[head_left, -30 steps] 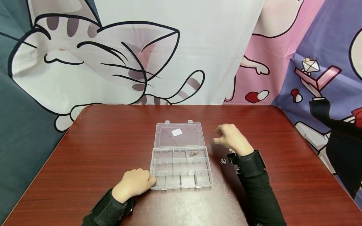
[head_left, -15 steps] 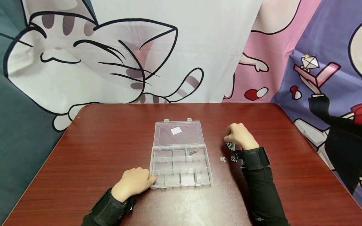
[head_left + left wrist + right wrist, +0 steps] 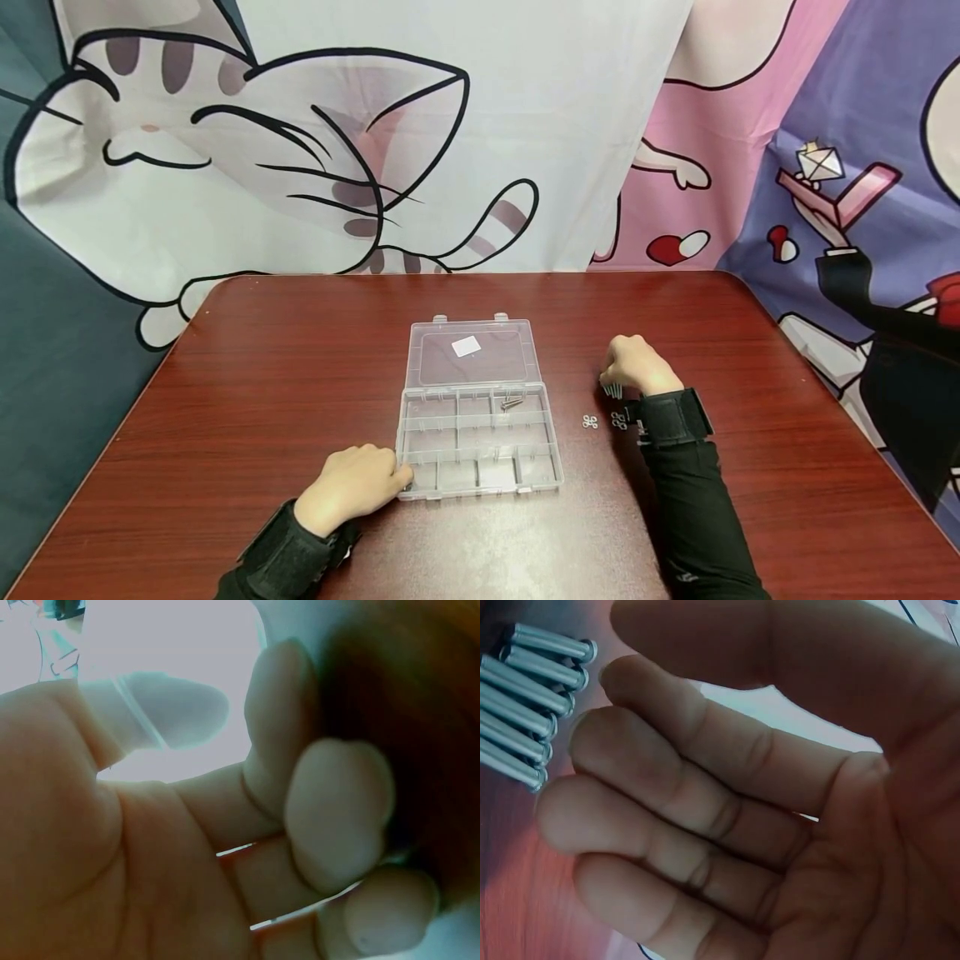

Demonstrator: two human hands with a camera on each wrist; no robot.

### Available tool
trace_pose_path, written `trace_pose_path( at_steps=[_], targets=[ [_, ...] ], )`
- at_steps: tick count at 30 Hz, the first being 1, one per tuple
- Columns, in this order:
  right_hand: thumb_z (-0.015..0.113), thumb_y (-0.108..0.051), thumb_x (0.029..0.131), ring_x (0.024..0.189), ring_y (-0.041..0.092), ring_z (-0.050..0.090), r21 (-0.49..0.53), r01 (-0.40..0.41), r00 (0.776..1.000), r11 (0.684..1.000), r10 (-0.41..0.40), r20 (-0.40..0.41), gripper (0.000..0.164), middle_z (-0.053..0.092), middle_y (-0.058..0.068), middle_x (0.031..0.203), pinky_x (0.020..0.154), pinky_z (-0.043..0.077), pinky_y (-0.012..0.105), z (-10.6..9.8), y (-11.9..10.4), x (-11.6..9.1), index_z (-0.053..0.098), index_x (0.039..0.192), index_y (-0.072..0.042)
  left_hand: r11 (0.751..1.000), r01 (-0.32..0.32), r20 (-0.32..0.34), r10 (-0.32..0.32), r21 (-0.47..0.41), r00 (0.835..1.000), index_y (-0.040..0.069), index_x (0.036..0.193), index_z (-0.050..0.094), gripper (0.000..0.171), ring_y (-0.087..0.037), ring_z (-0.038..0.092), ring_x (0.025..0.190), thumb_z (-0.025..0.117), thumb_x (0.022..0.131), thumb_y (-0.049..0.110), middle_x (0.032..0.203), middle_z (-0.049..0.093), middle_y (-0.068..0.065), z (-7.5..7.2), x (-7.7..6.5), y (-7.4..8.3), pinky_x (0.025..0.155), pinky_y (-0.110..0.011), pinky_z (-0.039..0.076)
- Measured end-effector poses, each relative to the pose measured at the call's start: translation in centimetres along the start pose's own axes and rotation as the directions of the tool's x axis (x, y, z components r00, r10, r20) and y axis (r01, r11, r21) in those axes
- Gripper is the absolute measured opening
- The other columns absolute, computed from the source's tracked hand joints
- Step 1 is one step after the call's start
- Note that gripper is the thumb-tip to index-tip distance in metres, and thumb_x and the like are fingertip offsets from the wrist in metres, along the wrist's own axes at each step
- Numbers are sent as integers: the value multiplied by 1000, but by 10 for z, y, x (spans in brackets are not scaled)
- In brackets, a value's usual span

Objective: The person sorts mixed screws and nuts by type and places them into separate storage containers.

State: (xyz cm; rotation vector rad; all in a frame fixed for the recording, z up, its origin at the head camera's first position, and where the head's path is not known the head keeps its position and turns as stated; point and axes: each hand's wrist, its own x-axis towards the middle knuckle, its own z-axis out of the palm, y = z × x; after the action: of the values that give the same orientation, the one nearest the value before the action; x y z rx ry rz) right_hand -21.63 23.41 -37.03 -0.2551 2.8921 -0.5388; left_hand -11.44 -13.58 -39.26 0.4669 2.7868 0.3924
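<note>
Left hand [image 3: 356,487] clamped on the clear case [image 3: 480,437]; right hand [image 3: 637,364] (fingers bent, side by side) beside screws [image 3: 521,709].

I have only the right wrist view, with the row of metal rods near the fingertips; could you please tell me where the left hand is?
Observer: The left hand grips the front left corner of the clear plastic box.
Operator: Thank you; is there anything inside it?
Observer: Yes, a few slim metal pieces lie in the right-hand compartment of the back row.
Operator: And is anything just to the right of it?
Observer: Yes, two groups of small metal rings lie on the table there.
</note>
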Motion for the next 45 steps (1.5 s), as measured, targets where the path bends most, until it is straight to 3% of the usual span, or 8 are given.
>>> trace_pose_path(
  at_steps=[10, 25, 31, 37, 45],
  targets=[
    [66, 0, 65, 45, 14, 35, -15, -33, 999, 999, 33, -7, 28, 36, -5, 45, 44, 32, 28, 6, 0, -1, 49, 45, -10, 1000, -4, -7, 4, -14, 1000, 15, 48, 34, 43, -12, 31, 44, 49, 86, 27, 49, 26, 5, 2, -2, 0, 44, -31, 26],
    [67, -3, 64, 49, 18, 42, -51, -86, 996, 995, 85, -4, 20, 46, 2, 53, 47, 36, 31, 9, -1, 2, 51, 52, -7, 1000, -5, -7, 5, 6, 1000, 16, 48, 35, 41, -13, 37, 46, 49, 85, 27, 50, 29, 4, 2, -1, 0, 45, -34, 30],
    [64, -5, 65, 51, 18, 38, -74, -79, 997, 994, 80, 9, 22, 38, 1, 54, 48, 33, 31, 11, -2, 3, 45, 54, -9, 1000, -7, -4, 7, -4, 1000, 16, 48, 35, 41, -13, 36, 46, 49, 85, 27, 49, 28, 4, 2, -2, 0, 45, -34, 30],
    [68, -10, 69, 54, 20, 43, -64, -73, 997, 995, 73, -4, 18, 47, 4, 58, 50, 37, 33, 5, -7, 3, 55, 58, -5, 1000, -13, 4, 13, -16, 1000, 16, 48, 34, 41, -12, 32, 45, 48, 85, 26, 49, 27, 5, 1, -2, -1, 44, -32, 27],
    [66, -8, 69, 48, 15, 38, -38, 21, 998, 999, -23, -52, 20, 42, -4, 45, 46, 33, 29, -3, -24, 5, 61, 51, -4, 1000, -11, 7, 11, -8, 1000, 16, 48, 34, 42, -13, 32, 45, 48, 86, 27, 49, 26, 4, 0, -1, -3, 45, -32, 26]
  ],
)
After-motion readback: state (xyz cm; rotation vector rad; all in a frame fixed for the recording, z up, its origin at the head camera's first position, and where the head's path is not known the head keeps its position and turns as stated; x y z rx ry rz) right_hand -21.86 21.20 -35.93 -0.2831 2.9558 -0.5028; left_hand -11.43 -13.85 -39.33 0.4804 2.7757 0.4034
